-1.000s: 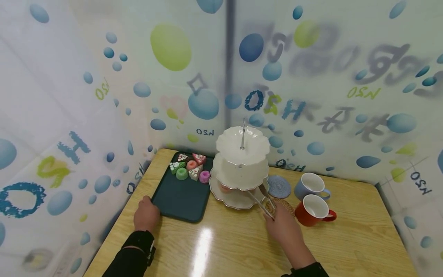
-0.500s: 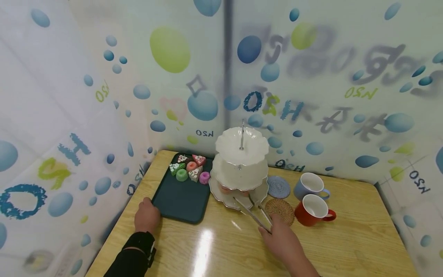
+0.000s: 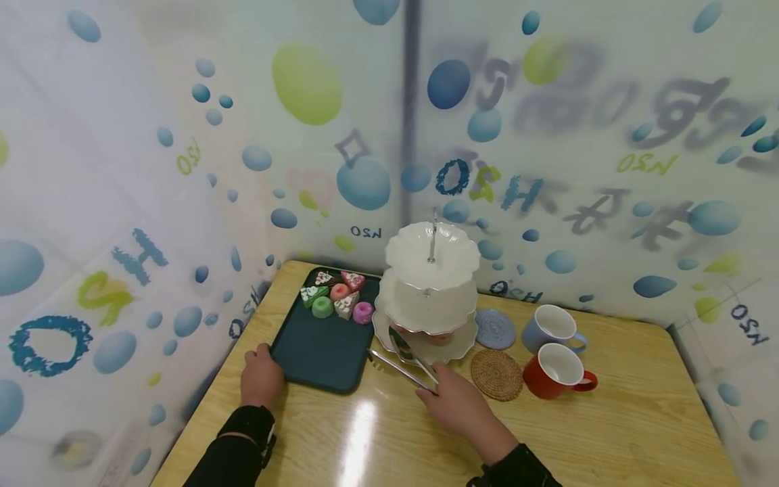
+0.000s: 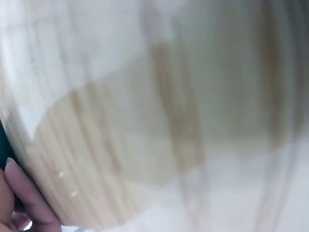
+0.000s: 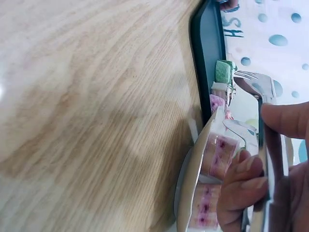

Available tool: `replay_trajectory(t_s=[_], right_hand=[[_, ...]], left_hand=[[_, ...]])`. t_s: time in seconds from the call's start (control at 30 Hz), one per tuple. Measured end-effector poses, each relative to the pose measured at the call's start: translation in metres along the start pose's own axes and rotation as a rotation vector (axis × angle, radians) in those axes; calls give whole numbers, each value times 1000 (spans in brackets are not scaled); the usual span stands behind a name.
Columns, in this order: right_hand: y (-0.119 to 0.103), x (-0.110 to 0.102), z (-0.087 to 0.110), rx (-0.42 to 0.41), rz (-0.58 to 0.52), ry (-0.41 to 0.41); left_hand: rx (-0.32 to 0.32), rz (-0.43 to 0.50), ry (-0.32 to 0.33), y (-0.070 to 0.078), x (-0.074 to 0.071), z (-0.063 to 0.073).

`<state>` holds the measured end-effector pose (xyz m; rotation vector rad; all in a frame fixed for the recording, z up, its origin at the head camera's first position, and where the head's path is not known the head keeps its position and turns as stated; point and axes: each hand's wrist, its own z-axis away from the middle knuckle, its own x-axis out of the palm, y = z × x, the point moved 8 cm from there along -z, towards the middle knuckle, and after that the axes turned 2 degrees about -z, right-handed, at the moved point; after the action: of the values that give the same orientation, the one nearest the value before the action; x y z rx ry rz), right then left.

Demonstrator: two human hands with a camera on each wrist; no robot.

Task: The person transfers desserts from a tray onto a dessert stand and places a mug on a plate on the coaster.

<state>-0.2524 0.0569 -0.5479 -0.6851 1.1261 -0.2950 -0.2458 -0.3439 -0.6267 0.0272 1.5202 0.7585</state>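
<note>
My left hand (image 3: 262,377) grips the near left corner of a dark green tray (image 3: 319,358). On the tray's far half sit several toy cake slices (image 3: 345,306) and small ring-shaped sweets (image 3: 322,307). My right hand (image 3: 456,402) holds metal serving tongs (image 3: 400,368), with one fork-like end and one flat end. The tong tips are spread apart with nothing between them, at the front left of a white three-tier cake stand (image 3: 429,304). In the right wrist view, pink layered cake pieces (image 5: 219,154) sit on its lowest tier, partly hidden from above by the upper tiers.
Right of the stand lie a blue round coaster (image 3: 495,329) and a brown woven coaster (image 3: 496,375). Beside them stand a blue mug (image 3: 535,333) and a red mug (image 3: 540,380). A patterned curtain (image 3: 365,88) borders the wooden table (image 3: 645,406).
My right hand has moved left with the tongs, from the right front of the stand towards the tray, uncovering the brown coaster. My left hand stays at the tray corner.
</note>
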Motion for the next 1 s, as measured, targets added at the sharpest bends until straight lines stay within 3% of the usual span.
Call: replay_trajectory(t_s=[0.17, 0.33, 0.43, 0.67, 0.87, 1.0], right_hand=[[-9, 5, -22, 25, 95, 43], [-21, 12, -35, 26, 138, 19], [-27, 14, -38, 33, 171, 26], [-43, 13, -43, 36, 208, 129], [-50, 21, -56, 50, 218, 156], [-61, 23, -67, 16, 272, 181]], left_hand=[[-3, -33, 11, 9, -1, 2], [-70, -22, 7, 8, -11, 4], [-89, 6, -23, 4, -15, 5], [-119, 22, -106, -8, -21, 10], [-81, 26, -143, -16, -17, 11], [-80, 15, -155, -17, -13, 12]])
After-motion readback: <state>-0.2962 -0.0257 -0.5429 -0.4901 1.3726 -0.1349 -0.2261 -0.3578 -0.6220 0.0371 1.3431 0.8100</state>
